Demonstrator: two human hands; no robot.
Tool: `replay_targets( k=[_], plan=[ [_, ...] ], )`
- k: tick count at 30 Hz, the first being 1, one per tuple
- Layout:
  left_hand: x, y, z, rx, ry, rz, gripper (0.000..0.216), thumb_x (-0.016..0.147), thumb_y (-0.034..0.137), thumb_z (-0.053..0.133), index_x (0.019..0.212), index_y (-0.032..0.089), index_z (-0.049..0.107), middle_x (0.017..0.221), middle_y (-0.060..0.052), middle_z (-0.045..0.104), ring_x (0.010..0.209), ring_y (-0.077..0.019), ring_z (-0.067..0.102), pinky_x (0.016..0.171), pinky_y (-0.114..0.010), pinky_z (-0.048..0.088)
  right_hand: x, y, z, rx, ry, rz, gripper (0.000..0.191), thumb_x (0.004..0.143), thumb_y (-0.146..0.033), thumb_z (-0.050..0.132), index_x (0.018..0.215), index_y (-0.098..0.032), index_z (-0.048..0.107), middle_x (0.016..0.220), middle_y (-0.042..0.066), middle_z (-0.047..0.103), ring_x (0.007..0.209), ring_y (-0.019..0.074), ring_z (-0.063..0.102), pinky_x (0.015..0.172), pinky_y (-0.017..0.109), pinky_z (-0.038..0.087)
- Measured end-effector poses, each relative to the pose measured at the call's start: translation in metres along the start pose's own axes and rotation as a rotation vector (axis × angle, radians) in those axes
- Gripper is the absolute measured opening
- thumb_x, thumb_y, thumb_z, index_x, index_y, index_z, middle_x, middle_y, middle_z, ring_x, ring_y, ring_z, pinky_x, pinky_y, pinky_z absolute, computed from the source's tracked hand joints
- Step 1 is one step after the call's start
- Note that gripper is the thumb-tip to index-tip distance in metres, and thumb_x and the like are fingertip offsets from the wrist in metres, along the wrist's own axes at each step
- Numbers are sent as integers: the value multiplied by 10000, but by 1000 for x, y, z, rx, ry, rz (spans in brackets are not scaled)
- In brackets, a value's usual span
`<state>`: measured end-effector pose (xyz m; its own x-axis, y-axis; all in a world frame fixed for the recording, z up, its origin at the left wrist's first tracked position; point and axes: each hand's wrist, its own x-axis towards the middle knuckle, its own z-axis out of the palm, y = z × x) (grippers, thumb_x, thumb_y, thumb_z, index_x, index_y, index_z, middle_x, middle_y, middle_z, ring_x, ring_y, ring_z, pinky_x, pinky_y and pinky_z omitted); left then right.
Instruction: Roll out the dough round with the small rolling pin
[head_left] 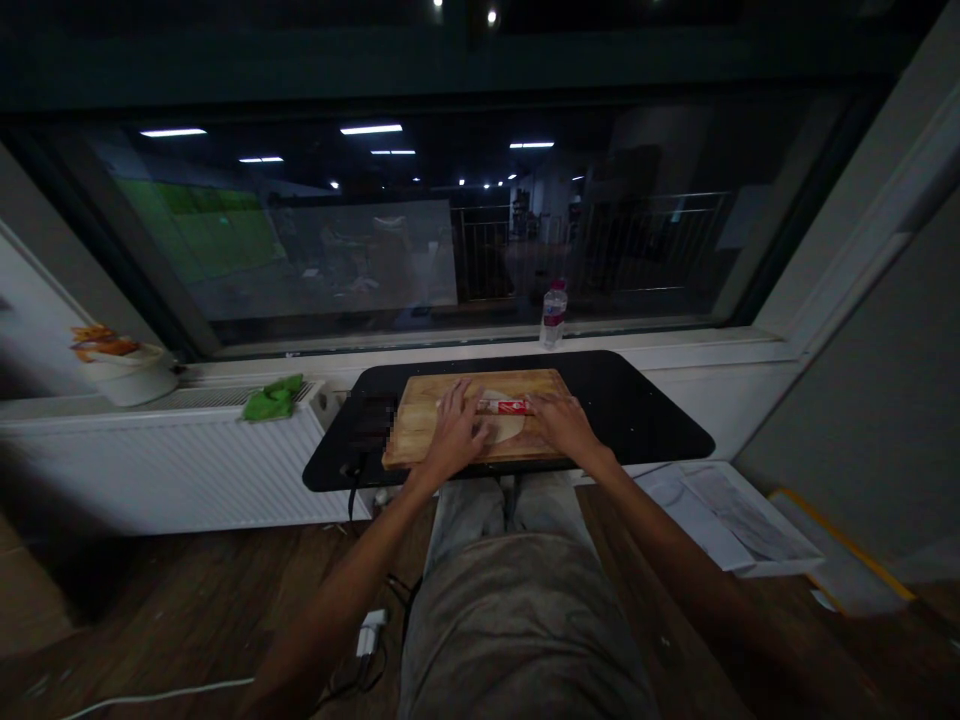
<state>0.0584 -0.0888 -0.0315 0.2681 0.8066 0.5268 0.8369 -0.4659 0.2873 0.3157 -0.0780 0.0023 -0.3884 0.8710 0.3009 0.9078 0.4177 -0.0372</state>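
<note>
The scene is dim, and much of the detail on the wooden board [480,418] is hard to make out. A pale flat round of dough [504,420] is seen on the board, largely covered by the two hands. Across it lies a cylinder with a red label [507,406] (whether a can or a bottle used as a roller cannot be told). The left hand [454,432] is laid flat on the left end, fingers spread, and the right hand [561,422] is laid flat on the right end; neither is closed around it, and the hands are kept apart. A patch on the black table [645,400] left of the board is blurred out. Both forearms are cut off by the near edge of the view. On the far sill a water bottle [553,314] is stood. To the left, a green cloth [274,399] is left on the radiator, with a white tub [131,372] further left. Papers [724,515] are spread on the floor at the right.
</note>
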Motion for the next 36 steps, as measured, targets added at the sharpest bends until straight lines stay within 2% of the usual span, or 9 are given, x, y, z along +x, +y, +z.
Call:
replay_targets(
  k=[3, 7, 13, 17, 21, 26, 31, 34, 36],
  plan=[
    [-8, 24, -3, 47, 38, -38, 485, 1091, 341, 640, 1559, 215, 647, 1690, -191, 556, 1587, -378, 493, 1351, -614, 371, 22, 12, 5, 23, -17, 3, 547, 1100, -83, 456, 1589, -151, 691, 1550, 177, 743, 1474, 309, 658, 1257, 436, 445],
    [-8, 41, 4, 84, -69, -59, 315, 1108, 387, 640, 1367, 245, 748, 1552, -164, 651, 1471, -375, 559, 1227, -583, 488, 35, 19, 15, 57, 17, 5, 570, 1122, -84, 428, 1650, -151, 630, 1576, 184, 724, 1482, 302, 639, 1256, 463, 435],
    [1, 49, 14, 211, -150, -112, 615, 1073, 723, 632, 1415, 218, 710, 1602, -247, 594, 1474, -480, 514, 1190, -699, 460, 31, 21, 30, 108, 80, -58, 473, 1181, -266, 492, 1616, -198, 664, 1544, 155, 742, 1456, 307, 618, 1262, 506, 389],
    [11, 57, 19, 246, -164, -191, 734, 1072, 796, 555, 1447, 179, 687, 1548, -293, 610, 1439, -511, 535, 1176, -769, 426, 32, 21, 32, 71, 122, 33, 478, 1183, -264, 470, 1617, -215, 665, 1564, 167, 717, 1468, 339, 581, 1226, 506, 382],
    [19, 58, 25, 254, -161, -223, 717, 1049, 801, 597, 1366, 170, 723, 1465, -284, 660, 1379, -495, 578, 1156, -733, 449, 33, 21, 32, 55, 154, 139, 507, 1199, -287, 415, 1652, -222, 632, 1585, 186, 690, 1464, 366, 557, 1164, 495, 403],
    [22, 38, 18, 236, -191, -156, 616, 1060, 723, 643, 1371, 202, 747, 1509, -238, 684, 1430, -459, 595, 1198, -668, 468, 32, 22, 33, 80, 166, 159, 512, 1206, -288, 395, 1662, -203, 612, 1580, 195, 686, 1417, 360, 577, 1121, 489, 416],
    [21, -13, -11, 72, -336, 76, 582, 1113, 622, 609, 1606, 318, 654, 1756, -109, 573, 1670, -340, 471, 1377, -596, 350, 32, 21, 36, 89, 169, 141, 504, 1213, -281, 388, 1656, -213, 619, 1541, 180, 708, 1438, 355, 560, 1138, 486, 403],
    [20, -39, -28, -85, -381, 84, 610, 1065, 630, 678, 1586, 313, 698, 1691, -99, 647, 1635, -320, 533, 1353, -516, 427, 32, 22, 37, 86, 176, 124, 499, 1211, -270, 390, 1644, -231, 636, 1506, 168, 731, 1453, 355, 547, 1139, 475, 406],
    [21, -49, -35, -209, -294, 24, 521, 1113, 598, 595, 1448, 251, 790, 1527, -122, 767, 1470, -315, 682, 1259, -473, 535, 33, 22, 37, 83, 171, 105, 491, 1210, -279, 409, 1642, -240, 638, 1515, 160, 729, 1449, 351, 553, 1141, 468, 410]
  ],
)
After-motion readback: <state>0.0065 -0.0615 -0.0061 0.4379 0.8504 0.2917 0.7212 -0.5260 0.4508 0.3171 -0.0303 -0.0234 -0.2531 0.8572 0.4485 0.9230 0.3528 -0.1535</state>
